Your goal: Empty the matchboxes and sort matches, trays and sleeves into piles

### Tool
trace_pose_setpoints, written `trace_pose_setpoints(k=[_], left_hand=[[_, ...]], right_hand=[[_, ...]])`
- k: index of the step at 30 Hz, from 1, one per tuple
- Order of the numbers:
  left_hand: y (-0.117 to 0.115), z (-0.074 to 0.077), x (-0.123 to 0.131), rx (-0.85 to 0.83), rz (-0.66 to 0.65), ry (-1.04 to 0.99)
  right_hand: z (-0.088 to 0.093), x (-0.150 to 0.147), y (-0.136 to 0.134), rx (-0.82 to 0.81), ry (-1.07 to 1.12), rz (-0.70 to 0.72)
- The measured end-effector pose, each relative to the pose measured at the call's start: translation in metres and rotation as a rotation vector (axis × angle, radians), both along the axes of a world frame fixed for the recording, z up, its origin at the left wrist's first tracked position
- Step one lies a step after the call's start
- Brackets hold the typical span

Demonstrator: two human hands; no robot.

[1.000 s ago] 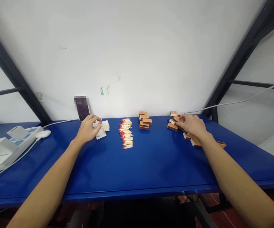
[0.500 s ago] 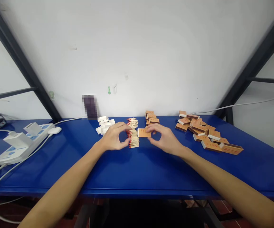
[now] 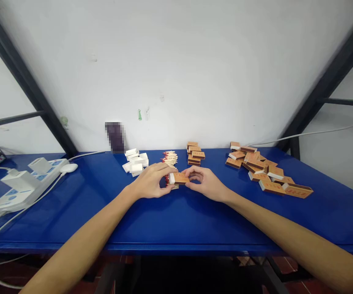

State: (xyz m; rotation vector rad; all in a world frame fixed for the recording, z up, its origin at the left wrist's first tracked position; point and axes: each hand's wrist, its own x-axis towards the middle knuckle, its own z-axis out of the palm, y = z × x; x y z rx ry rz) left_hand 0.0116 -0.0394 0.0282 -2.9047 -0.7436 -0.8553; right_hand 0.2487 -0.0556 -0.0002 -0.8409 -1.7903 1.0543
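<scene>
Both of my hands meet at the middle of the blue table. Between them is an orange matchbox with a white inner tray end showing at its left. My left hand pinches that left end with closed fingers, and my right hand grips the orange sleeve from the right. Just behind the hands lies a pile of red-tipped matches, partly hidden by my fingers.
White inner trays lie at the back left, a small stack of orange boxes at the back centre, a loose heap of orange boxes at the right. A white power strip with cables sits far left. A blurred dark object leans on the wall.
My hands left the white trays and the orange heap, came together at the centre, and now hold one matchbox with the white tray at its left end.
</scene>
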Motion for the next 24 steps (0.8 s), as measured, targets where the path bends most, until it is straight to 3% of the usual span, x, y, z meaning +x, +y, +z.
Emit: trace_pose_setpoints(k=[8,14,19,24], left_hand=[[0.0025,-0.0051,0.0005,0.035,0.008,0.033],[0.0071,-0.0087,0.0003,0.152,-0.015,0.003],[0.0101,-0.0096,-0.0021,0.157,-0.001,0.030],[0.0090,-0.0073,-0.0018,0.086,0.049,0.056]], right_hand=[[0.0000,0.0050,0.0076,-0.543,0.341,0.054],[0.0030,0.0062,0.0073,-0.672,0.382,0.068],[0.0013,0.0068,0.0095,-0.557,0.351,-0.018],[0.0005,0.0035,-0.0003,-0.031,-0.086,-0.049]])
